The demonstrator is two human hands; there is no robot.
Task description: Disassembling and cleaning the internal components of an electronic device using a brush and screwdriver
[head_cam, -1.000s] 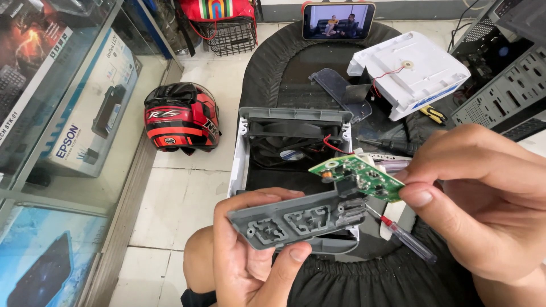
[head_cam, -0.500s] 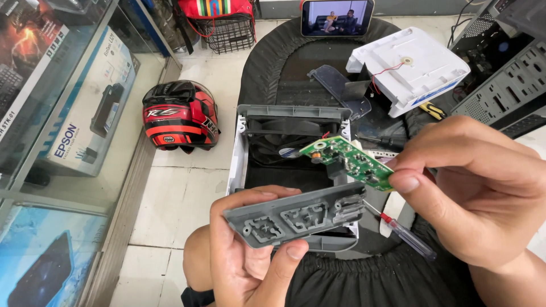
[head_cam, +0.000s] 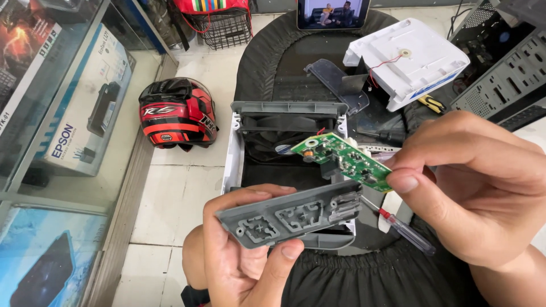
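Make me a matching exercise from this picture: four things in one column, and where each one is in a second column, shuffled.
Things:
1. green circuit board
2. grey button panel
3. red and black helmet
4. red-handled screwdriver

Places:
A. on the tiled floor by the glass cabinet
B. pinched in the right hand
C. lying on the lap, below the board
D. gripped in the left hand

Pairs: 1-B, 2-D, 3-A, 4-C

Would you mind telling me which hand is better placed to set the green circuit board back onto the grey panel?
Probably the right hand: it already pinches the green circuit board by one end, just above the grey panel. The left hand is occupied gripping that panel from below.
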